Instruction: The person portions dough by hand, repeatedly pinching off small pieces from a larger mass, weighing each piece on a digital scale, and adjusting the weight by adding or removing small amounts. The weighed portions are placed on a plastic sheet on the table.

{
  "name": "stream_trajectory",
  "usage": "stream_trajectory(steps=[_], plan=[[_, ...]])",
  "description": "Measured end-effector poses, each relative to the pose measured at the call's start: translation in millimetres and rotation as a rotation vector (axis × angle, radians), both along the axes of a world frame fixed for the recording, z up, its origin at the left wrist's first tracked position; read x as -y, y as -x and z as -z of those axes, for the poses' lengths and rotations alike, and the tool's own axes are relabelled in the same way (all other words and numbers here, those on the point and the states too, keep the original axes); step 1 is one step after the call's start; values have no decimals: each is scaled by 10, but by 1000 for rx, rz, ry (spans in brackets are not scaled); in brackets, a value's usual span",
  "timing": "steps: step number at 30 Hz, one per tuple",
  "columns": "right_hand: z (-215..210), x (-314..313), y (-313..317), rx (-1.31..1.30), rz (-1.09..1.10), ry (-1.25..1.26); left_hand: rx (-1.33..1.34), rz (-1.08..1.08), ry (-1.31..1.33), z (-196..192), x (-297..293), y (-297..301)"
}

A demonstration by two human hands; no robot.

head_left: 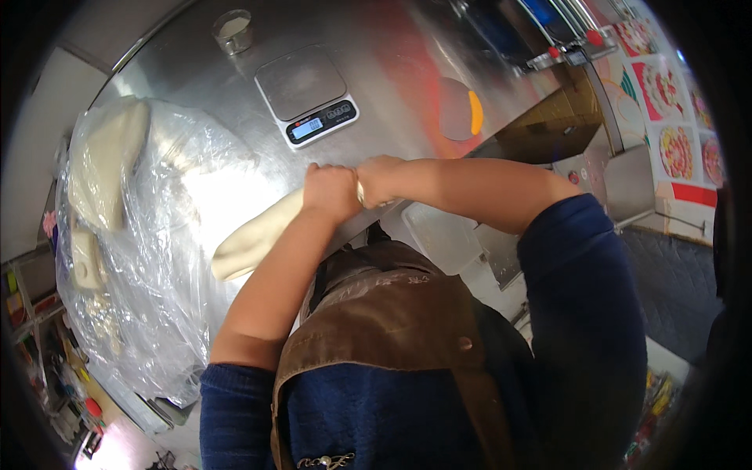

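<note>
A thick pale roll of dough (pixel 262 239) lies on the steel table near its front edge, its free end pointing down to the left. My left hand (pixel 332 193) is closed round the other end of the dough. Right beside it, my right hand (pixel 379 180) is closed on the same end, with a bit of dough showing between the two fists. My fingers hide most of that end. Just beyond my hands stands a white kitchen scale (pixel 307 88) with a lit display and a bare plate.
At left, clear plastic sheeting (pixel 168 305) covers a large dough piece (pixel 110 168) and a smaller one (pixel 86 258). A small clear cup (pixel 233 33) of white contents stands at the back. A dough scraper with an orange edge (pixel 475 112) lies right of the scale.
</note>
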State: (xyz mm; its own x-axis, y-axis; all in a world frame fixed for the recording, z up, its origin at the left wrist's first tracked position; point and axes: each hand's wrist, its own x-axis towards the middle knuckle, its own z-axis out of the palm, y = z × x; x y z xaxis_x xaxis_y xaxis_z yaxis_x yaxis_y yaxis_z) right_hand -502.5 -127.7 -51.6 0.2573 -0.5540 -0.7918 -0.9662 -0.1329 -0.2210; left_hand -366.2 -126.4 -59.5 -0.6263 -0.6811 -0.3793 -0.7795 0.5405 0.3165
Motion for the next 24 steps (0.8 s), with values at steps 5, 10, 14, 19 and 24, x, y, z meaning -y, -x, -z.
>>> stream_trajectory(steps=[5, 10, 14, 19, 24], plan=[[-133, -83, 22, 13, -97, 408, -135, -46, -451, -80, 477, -88], [-106, -115, 262, 237, -481, 963, -280, -122, -1155, -21, 741, -228], [-6, 94, 483, 251, -478, 1224, -354, -140, -1377, 7, 836, -292], [-31, 479, 943, 358, 1030, 1047, -301, 65, -853, 36, 493, -274], [104, 878, 501, 1240, 1246, 355, -267, -215, -286, 0, 205, -205]])
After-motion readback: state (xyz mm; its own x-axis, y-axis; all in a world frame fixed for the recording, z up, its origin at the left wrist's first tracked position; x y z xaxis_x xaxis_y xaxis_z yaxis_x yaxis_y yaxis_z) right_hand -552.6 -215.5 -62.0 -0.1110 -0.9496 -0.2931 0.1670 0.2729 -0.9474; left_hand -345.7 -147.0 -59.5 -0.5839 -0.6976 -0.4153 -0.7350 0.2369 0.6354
